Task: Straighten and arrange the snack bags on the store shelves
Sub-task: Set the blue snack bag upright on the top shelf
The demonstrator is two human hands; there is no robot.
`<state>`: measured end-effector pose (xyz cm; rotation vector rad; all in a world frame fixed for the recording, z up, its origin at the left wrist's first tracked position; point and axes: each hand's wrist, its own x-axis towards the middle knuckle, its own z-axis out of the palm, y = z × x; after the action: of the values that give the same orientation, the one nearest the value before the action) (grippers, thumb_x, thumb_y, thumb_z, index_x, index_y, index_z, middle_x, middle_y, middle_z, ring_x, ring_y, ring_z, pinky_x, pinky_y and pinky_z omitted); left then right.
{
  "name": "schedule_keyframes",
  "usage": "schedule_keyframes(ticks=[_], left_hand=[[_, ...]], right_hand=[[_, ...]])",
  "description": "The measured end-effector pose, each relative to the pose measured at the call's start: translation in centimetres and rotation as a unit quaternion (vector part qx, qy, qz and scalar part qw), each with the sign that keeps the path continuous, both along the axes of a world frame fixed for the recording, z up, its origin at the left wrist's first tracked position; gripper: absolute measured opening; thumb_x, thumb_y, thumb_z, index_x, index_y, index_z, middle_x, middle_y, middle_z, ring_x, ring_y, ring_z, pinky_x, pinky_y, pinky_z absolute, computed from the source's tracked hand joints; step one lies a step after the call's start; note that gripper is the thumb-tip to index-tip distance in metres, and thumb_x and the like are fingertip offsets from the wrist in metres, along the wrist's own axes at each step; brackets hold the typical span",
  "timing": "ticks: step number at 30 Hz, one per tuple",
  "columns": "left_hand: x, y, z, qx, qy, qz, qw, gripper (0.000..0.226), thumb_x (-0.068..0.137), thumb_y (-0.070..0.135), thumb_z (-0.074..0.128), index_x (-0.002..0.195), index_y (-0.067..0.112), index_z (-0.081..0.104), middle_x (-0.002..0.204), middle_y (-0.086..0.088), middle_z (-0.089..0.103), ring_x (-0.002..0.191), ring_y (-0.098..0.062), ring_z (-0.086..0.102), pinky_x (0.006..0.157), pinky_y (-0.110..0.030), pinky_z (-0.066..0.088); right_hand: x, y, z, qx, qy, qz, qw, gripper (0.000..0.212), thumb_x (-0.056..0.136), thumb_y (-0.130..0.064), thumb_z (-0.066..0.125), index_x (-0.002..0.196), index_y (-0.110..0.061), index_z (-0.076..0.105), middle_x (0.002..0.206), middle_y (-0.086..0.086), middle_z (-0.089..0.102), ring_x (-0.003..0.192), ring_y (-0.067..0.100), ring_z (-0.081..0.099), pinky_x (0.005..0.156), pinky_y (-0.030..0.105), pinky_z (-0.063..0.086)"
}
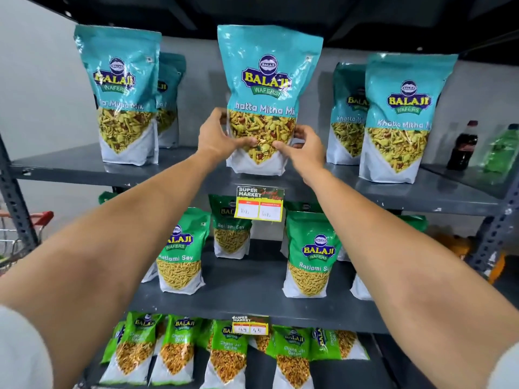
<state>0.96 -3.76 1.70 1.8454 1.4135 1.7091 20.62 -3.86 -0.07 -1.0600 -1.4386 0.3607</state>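
Note:
A teal Khatta Mitha Mix bag stands upright at the middle of the top shelf. My left hand grips its lower left edge and my right hand grips its lower right edge, thumbs on the front. More teal bags stand to the left and to the right, each with another bag behind it. Green Ratlami Sev bags stand on the middle shelf. Smaller green bags fill the bottom shelf, some leaning.
A yellow price tag hangs from the top shelf's front edge and a second tag from the middle shelf's. A cola bottle and a green bottle stand at the far right. A red-handled shopping cart sits at the left.

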Motion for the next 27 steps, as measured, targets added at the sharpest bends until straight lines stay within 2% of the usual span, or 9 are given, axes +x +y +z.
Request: schedule_keyframes(ticks=[5, 8, 10, 14, 16, 19, 22, 25, 27], left_hand=[[0.0, 2.5, -3.1, -0.026, -0.056, -0.031, 0.998, 0.079, 0.062, 0.028, 0.09, 0.127, 0.014, 0.048, 0.121, -0.002, 0.065, 0.109, -0.017, 0.062, 0.099, -0.033, 0.052], [0.1, 3.5, -4.3, -0.015, -0.093, -0.044, 0.995, 0.072, 0.067, 0.023, 0.088, 0.128, 0.014, 0.05, 0.115, 0.0, 0.066, 0.103, -0.012, 0.062, 0.081, -0.013, 0.049], [0.1, 3.7, -4.3, -0.019, -0.096, -0.054, 0.994, 0.07, 0.068, 0.022, 0.087, 0.128, 0.015, 0.05, 0.114, 0.001, 0.066, 0.102, -0.011, 0.061, 0.075, -0.007, 0.045], [0.0, 3.5, -4.6, -0.011, -0.088, -0.033, 0.996, 0.075, 0.065, 0.029, 0.088, 0.128, 0.014, 0.049, 0.113, 0.002, 0.064, 0.107, -0.014, 0.06, 0.095, -0.022, 0.048], [-0.1, 3.1, -5.0, 0.009, -0.096, -0.003, 0.995, 0.078, 0.063, 0.033, 0.089, 0.126, 0.013, 0.049, 0.113, 0.001, 0.062, 0.107, -0.014, 0.059, 0.097, -0.024, 0.049], [-0.5, 1.9, -5.7, 0.071, -0.136, 0.024, 0.988, 0.056, 0.066, 0.027, 0.089, 0.108, 0.015, 0.054, 0.101, 0.001, 0.062, 0.093, -0.012, 0.059, 0.087, -0.025, 0.055], [-1.0, -0.6, -8.1, 0.137, -0.179, 0.035, 0.974, 0.034, 0.074, 0.019, 0.083, 0.09, 0.018, 0.053, 0.082, 0.005, 0.061, 0.074, -0.01, 0.057, 0.068, -0.019, 0.053], [-1.9, -3.2, -11.8, 0.158, -0.168, 0.04, 0.972, 0.03, 0.078, 0.015, 0.078, 0.083, 0.025, 0.051, 0.074, 0.008, 0.059, 0.066, -0.008, 0.057, 0.064, -0.015, 0.048], [-2.7, -4.2, -14.9, 0.153, -0.152, 0.045, 0.975, 0.029, 0.078, 0.011, 0.076, 0.082, 0.024, 0.05, 0.071, 0.008, 0.057, 0.063, -0.007, 0.055, 0.065, -0.015, 0.047]], right_hand=[[0.0, 2.8, -1.6, -0.021, -0.052, 0.019, 0.998, 0.051, 0.076, -0.024, 0.079, 0.117, -0.009, 0.053, 0.119, 0.01, 0.064, 0.092, 0.016, 0.058, 0.091, 0.036, 0.052], [0.2, 4.1, -2.0, -0.021, -0.055, 0.025, 0.998, 0.05, 0.077, -0.026, 0.077, 0.116, -0.009, 0.053, 0.118, 0.011, 0.065, 0.093, 0.017, 0.059, 0.092, 0.036, 0.052], [0.2, 4.5, -2.1, -0.026, -0.057, 0.034, 0.997, 0.05, 0.076, -0.026, 0.077, 0.116, -0.009, 0.052, 0.118, 0.01, 0.064, 0.094, 0.016, 0.059, 0.09, 0.032, 0.051], [0.0, 4.2, -2.2, -0.017, -0.069, 0.022, 0.997, 0.05, 0.078, -0.027, 0.076, 0.117, -0.009, 0.051, 0.117, 0.009, 0.063, 0.095, 0.016, 0.057, 0.088, 0.029, 0.048], [-0.1, 3.8, -2.4, 0.02, -0.07, -0.014, 0.997, 0.046, 0.08, -0.028, 0.075, 0.114, -0.008, 0.051, 0.112, 0.01, 0.061, 0.093, 0.016, 0.055, 0.088, 0.031, 0.049], [-0.6, 2.2, -3.4, 0.136, -0.052, -0.067, 0.987, 0.03, 0.084, -0.027, 0.069, 0.098, -0.007, 0.054, 0.092, 0.005, 0.055, 0.083, 0.02, 0.054, 0.079, 0.037, 0.05], [-1.4, -0.3, -5.7, 0.22, -0.053, -0.079, 0.971, 0.024, 0.086, -0.024, 0.065, 0.08, -0.004, 0.052, 0.077, 0.008, 0.052, 0.074, 0.025, 0.053, 0.069, 0.034, 0.043], [-2.4, -2.7, -9.6, 0.24, -0.052, -0.085, 0.966, 0.024, 0.085, -0.017, 0.06, 0.071, -0.004, 0.047, 0.071, 0.002, 0.043, 0.069, 0.028, 0.047, 0.065, 0.035, 0.036], [-3.2, -3.9, -13.3, 0.216, -0.067, -0.083, 0.971, 0.019, 0.08, -0.016, 0.057, 0.068, -0.006, 0.045, 0.07, 0.003, 0.042, 0.068, 0.027, 0.045, 0.066, 0.036, 0.034]])
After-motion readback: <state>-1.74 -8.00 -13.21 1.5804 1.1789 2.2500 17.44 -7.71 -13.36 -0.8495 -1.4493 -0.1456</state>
